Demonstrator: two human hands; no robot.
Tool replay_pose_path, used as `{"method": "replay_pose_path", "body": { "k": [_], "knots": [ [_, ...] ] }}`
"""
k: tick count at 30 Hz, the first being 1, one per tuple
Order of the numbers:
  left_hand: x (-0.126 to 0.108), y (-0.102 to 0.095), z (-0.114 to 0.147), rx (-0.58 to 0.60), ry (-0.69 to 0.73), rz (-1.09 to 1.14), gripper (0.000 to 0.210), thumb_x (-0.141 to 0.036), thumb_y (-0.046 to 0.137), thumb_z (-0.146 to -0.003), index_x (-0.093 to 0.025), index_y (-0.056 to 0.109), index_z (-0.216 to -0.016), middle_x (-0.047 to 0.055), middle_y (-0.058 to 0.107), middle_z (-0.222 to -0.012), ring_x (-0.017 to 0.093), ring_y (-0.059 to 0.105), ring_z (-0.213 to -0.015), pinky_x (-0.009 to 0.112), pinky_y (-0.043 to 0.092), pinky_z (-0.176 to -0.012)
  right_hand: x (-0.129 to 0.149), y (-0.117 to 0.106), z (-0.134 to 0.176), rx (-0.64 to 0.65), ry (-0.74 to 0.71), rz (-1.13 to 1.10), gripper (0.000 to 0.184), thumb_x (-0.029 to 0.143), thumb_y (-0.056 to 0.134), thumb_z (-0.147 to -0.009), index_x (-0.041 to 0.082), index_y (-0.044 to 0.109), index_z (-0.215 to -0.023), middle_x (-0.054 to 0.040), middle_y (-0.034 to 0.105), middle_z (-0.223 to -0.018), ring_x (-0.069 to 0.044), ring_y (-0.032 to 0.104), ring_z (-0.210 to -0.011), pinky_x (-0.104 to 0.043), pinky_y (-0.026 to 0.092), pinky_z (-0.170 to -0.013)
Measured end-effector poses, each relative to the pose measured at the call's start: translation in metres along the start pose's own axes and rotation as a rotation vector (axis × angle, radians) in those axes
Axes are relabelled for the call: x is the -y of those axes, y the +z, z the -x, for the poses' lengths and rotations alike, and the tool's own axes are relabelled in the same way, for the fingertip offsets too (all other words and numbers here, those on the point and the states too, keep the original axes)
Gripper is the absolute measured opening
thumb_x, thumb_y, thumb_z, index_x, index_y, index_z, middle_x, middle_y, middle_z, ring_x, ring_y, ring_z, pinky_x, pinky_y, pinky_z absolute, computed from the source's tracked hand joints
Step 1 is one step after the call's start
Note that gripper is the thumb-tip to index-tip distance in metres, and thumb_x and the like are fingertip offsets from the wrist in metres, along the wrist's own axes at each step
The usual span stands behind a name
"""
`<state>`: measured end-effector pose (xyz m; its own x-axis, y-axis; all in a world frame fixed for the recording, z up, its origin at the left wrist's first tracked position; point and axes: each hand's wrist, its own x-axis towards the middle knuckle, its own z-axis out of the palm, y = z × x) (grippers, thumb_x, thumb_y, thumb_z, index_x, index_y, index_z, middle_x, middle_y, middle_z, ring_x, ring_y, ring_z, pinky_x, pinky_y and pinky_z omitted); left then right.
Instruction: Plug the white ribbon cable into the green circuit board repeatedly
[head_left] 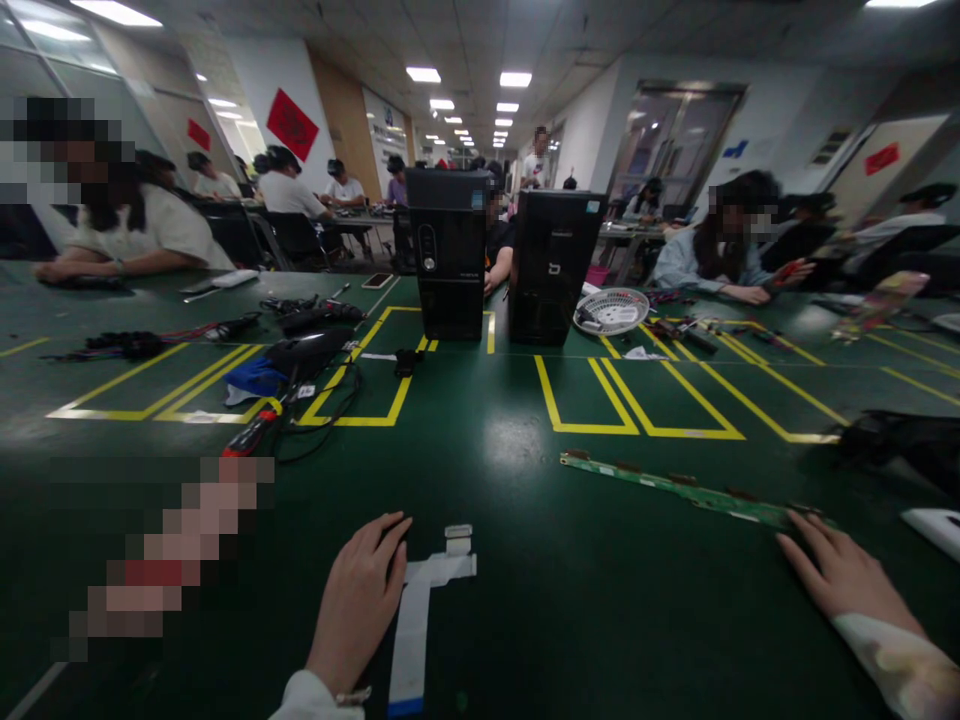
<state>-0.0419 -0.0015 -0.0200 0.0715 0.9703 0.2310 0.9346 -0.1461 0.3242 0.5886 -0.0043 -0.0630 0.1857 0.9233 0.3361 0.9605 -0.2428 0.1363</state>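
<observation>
Left grip is open and relaxed, palm down over the table, fingers stretched out and not wrapped around anything. Right grip has its fingertips at the right end of a long green circuit board; can't tell if it's actually pinching it or just resting there.

The white ribbon cable lies just right of the left grip, by the thumb (touching or barely apart, honestly can't tell), with its blue tip toward the table's near edge. The board slants from the right grip leftward and out toward the table's far edge, its other end well apart from the left grip.

Quick count: one ribbon cable, one green board, two black computer towers standing upright side by side toward the far edge, one round white basket just right of them, and one phone left of them.
</observation>
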Motion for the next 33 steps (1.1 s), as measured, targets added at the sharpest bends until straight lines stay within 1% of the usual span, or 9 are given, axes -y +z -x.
{"method": "replay_pose_path", "body": {
  "k": [1, 3, 7, 9, 12, 16, 23, 28, 33],
  "knots": [
    [0.0, 0.0, 0.0, 0.0, -0.002, 0.002, 0.041, -0.034, 0.038, -0.09, -0.018, 0.059, -0.122, 0.011, 0.057, -0.128, 0.027, 0.054, -0.116, 0.046, 0.045, -0.097, 0.014, -0.005, -0.004, 0.034, 0.003, -0.049, 0.074, 0.053, 0.011, -0.09, 0.008, 0.049, -0.134, -0.0229, 0.054, -0.124, -0.031, 0.052, -0.115, -0.041, 0.045, -0.088],
    [0.0, 0.0, 0.0, -0.002, -0.006, 0.004, 0.042, -0.035, 0.038, -0.091, -0.018, 0.06, -0.122, 0.011, 0.057, -0.127, 0.027, 0.054, -0.117, 0.046, 0.045, -0.097, 0.044, -0.015, -0.009, 0.066, -0.027, -0.13, 0.072, 0.053, 0.013, -0.091, 0.008, 0.045, -0.137, -0.0219, 0.051, -0.129, -0.032, 0.049, -0.12, -0.043, 0.043, -0.093],
    [0.0, 0.0, 0.0, 0.001, -0.012, -0.002, 0.042, -0.035, 0.038, -0.091, -0.018, 0.06, -0.122, 0.011, 0.057, -0.128, 0.027, 0.054, -0.117, 0.047, 0.045, -0.097, 0.099, -0.03, -0.011, 0.048, -0.16, -0.189, 0.063, 0.051, 0.021, -0.091, 0.014, 0.044, -0.137, -0.0167, 0.046, -0.136, -0.031, 0.047, -0.123, -0.05, 0.041, -0.098],
    [0.001, 0.001, 0.0, 0.008, -0.01, -0.012, 0.042, -0.035, 0.038, -0.091, -0.018, 0.06, -0.122, 0.011, 0.057, -0.128, 0.027, 0.053, -0.117, 0.048, 0.045, -0.097, 0.121, -0.035, -0.011, 0.034, -0.232, -0.212, 0.06, 0.05, 0.022, -0.092, 0.017, 0.042, -0.138, -0.0142, 0.044, -0.139, -0.029, 0.047, -0.124, -0.052, 0.038, -0.101],
    [0.002, 0.001, 0.001, 0.018, 0.005, -0.022, 0.042, -0.034, 0.038, -0.091, -0.017, 0.059, -0.122, 0.011, 0.056, -0.128, 0.027, 0.053, -0.117, 0.048, 0.044, -0.098, 0.152, -0.041, -0.012, 0.028, -0.354, -0.259, 0.059, 0.051, 0.024, -0.093, 0.018, 0.043, -0.137, -0.012, 0.043, -0.14, -0.027, 0.041, -0.129, -0.05, 0.035, -0.106],
    [0.0, 0.001, 0.0, 0.0, 0.019, -0.02, 0.041, -0.034, 0.038, -0.092, -0.018, 0.059, -0.123, 0.011, 0.056, -0.128, 0.027, 0.053, -0.118, 0.047, 0.044, -0.098, 0.191, -0.047, -0.019, 0.039, -0.472, -0.301, 0.057, 0.053, 0.028, -0.093, 0.02, 0.046, -0.135, -0.0102, 0.043, -0.142, -0.029, 0.033, -0.133, -0.051, 0.032, -0.107],
    [-0.003, 0.002, -0.001, -0.045, 0.053, -0.023, 0.038, -0.031, 0.039, -0.092, -0.018, 0.06, -0.121, 0.01, 0.058, -0.124, 0.025, 0.053, -0.116, 0.045, 0.043, -0.1, 0.26, -0.061, -0.026, 0.002, -0.639, -0.399, 0.051, 0.047, 0.036, -0.093, 0.018, 0.048, -0.134, -0.0124, 0.047, -0.136, -0.028, 0.04, -0.126, -0.052, 0.034, -0.105],
    [-0.003, 0.001, 0.001, -0.04, 0.043, -0.026, 0.038, -0.032, 0.039, -0.092, -0.018, 0.06, -0.121, 0.01, 0.058, -0.125, 0.025, 0.053, -0.116, 0.045, 0.044, -0.099, 0.297, -0.079, -0.014, 0.024, -0.732, -0.451, 0.051, 0.045, 0.04, -0.093, 0.019, 0.045, -0.136, -0.0131, 0.047, -0.135, -0.027, 0.042, -0.122, -0.053, 0.032, -0.106],
    [-0.002, 0.0, 0.001, -0.031, 0.041, -0.034, 0.039, -0.031, 0.039, -0.092, -0.019, 0.059, -0.123, 0.01, 0.057, -0.126, 0.025, 0.052, -0.117, 0.046, 0.044, -0.099, 0.306, -0.086, -0.009, 0.006, -0.747, -0.448, 0.052, 0.044, 0.043, -0.092, 0.017, 0.045, -0.136, -0.0133, 0.05, -0.13, -0.027, 0.045, -0.118, -0.055, 0.031, -0.106]
  ]
}}
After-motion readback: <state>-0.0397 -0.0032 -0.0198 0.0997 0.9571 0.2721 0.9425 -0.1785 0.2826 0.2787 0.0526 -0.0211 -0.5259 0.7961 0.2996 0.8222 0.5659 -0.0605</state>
